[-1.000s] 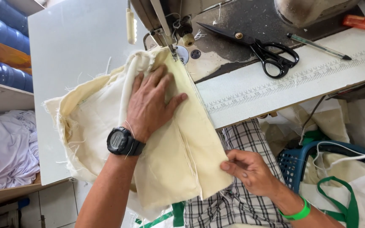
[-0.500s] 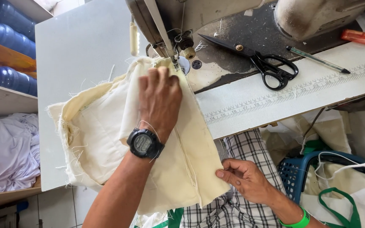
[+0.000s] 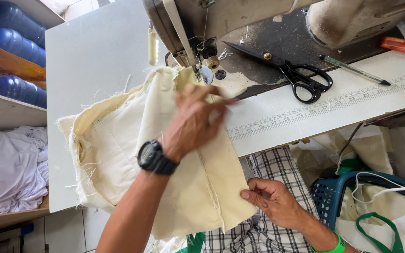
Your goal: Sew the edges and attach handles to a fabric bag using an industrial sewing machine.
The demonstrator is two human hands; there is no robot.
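Under the hands lies a white table (image 3: 94, 61), smooth and matte, with a strip of ruler markings running along its front edge beyond the left hand's fingertips. Past that, a worn metal sewing machine (image 3: 240, 18) stands over a dark, dusty plate. Black-handled scissors (image 3: 291, 75) rest on it, blades closed, and a thin green pen (image 3: 352, 69) and a red cutter (image 3: 404, 46) lie further off to the right.

Cream cloth (image 3: 118, 150), a soft woven piece with frayed, thready edges, spreads across the table and hangs over its near edge. Its far end is tucked under the machine's needle. The left hand (image 3: 195, 122), with a black watch on the wrist, lies flat and open on the cloth, fingers pressing it down near the needle. The right hand (image 3: 270, 199), a green band on its wrist, pinches the cloth's lower corner between thumb and fingers, over a lap in checked fabric.

Left of the hands, wooden shelves hold blue plastic bottles (image 3: 17, 89) and crumpled white fabric (image 3: 8, 173). Right of the right hand sits a blue plastic basket (image 3: 333, 192).
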